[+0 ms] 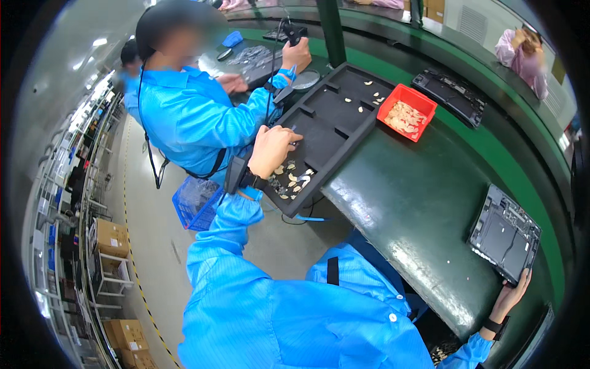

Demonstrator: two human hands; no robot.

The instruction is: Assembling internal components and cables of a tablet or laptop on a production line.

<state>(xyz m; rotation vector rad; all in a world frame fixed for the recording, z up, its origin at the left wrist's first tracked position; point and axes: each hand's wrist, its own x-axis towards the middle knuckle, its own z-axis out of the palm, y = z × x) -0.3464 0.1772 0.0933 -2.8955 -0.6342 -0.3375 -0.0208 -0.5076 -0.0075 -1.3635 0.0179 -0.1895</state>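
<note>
My left hand [273, 150] reaches over the near-left part of a black compartment tray [319, 132]. Its fingers are drawn together round a small dark item at the fingertips, too small to make out. Just below the hand, several cream-coloured small pieces [293, 181] and dark bits lie in a tray compartment. Far to the right, my right hand [515, 294] grips the near edge of an opened laptop base [505, 235], its inner boards and battery area showing. The laptop base lies on the dark green bench [399, 197].
A red bin [407, 112] of cream pieces stands beside the tray's far right corner. Another opened laptop base [448, 95] lies behind it. At left, a co-worker in blue [190, 117] holds a black tool [295, 34]. A blue basket [196, 203] stands beneath.
</note>
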